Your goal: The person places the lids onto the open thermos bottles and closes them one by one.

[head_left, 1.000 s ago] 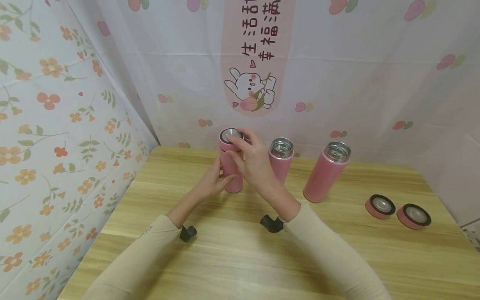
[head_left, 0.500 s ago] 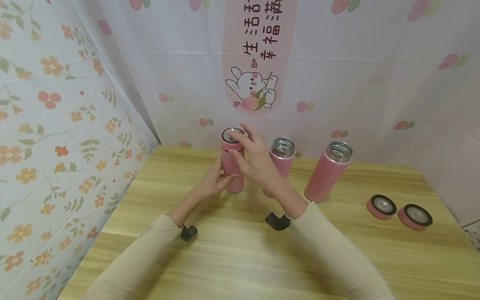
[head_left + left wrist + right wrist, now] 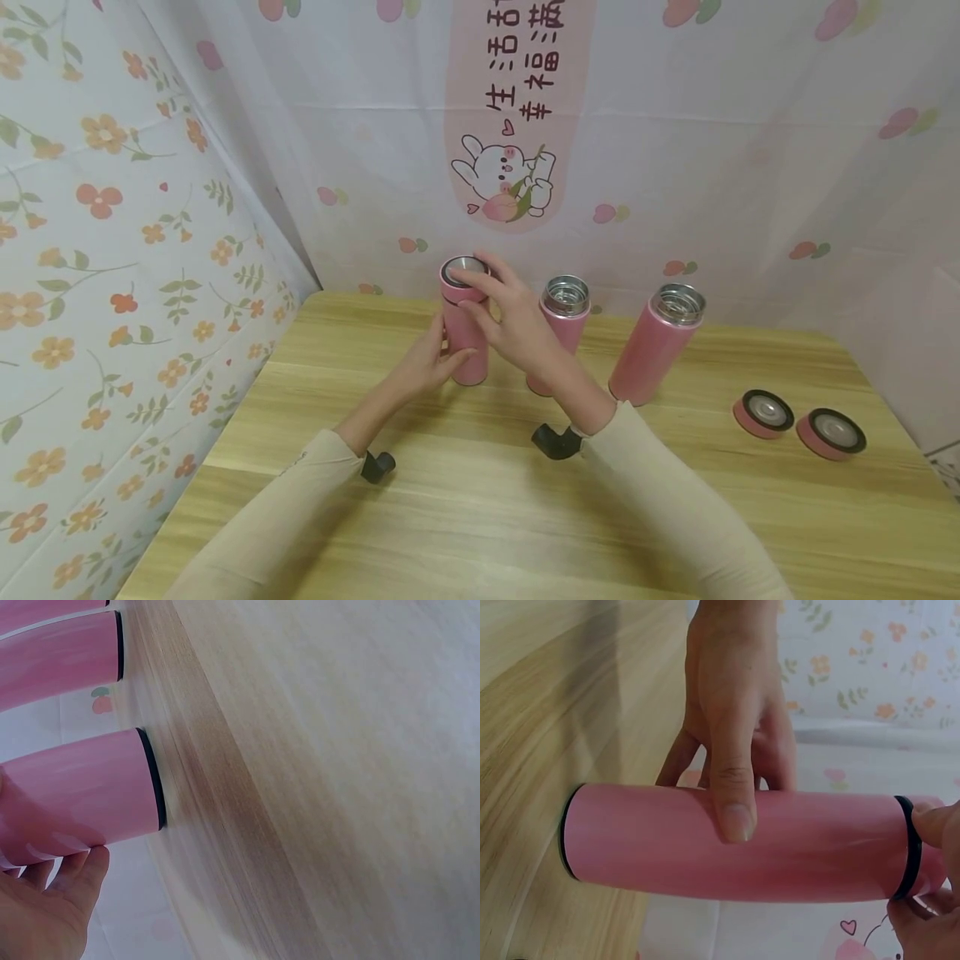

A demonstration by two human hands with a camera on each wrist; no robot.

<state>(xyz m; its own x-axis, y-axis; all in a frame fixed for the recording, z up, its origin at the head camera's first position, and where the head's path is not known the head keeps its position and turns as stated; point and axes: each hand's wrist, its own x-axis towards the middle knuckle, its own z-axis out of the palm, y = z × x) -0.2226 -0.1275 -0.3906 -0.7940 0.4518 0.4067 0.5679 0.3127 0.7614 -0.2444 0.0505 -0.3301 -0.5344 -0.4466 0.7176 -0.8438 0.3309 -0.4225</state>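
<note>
A pink thermos bottle [image 3: 461, 329] stands upright near the back of the table, topped by a pink lid [image 3: 452, 294] with a black ring and silvery top. My left hand [image 3: 422, 364] grips its body, thumb in front and fingers behind. Around the lid are the thumb and fingers of my right hand [image 3: 519, 323], one finger lying over the top. In the right wrist view a black band shows between the lid and the bottle [image 3: 817, 847]. The left wrist view shows the black-edged base of the bottle [image 3: 90, 795] on the table.
To the right stand two more pink bottles, one nearer [image 3: 564, 333] and one farther [image 3: 651, 358], both lidless with steel necks showing. Two pink lids [image 3: 763, 415] [image 3: 831, 435] lie at the table's right. A printed curtain [image 3: 360, 167] hangs behind the wooden table [image 3: 465, 508].
Half a second ago the right hand's fingers were raised and spread at the lid; now they are lowered round it again. The left hand and the bottle have stayed in place.
</note>
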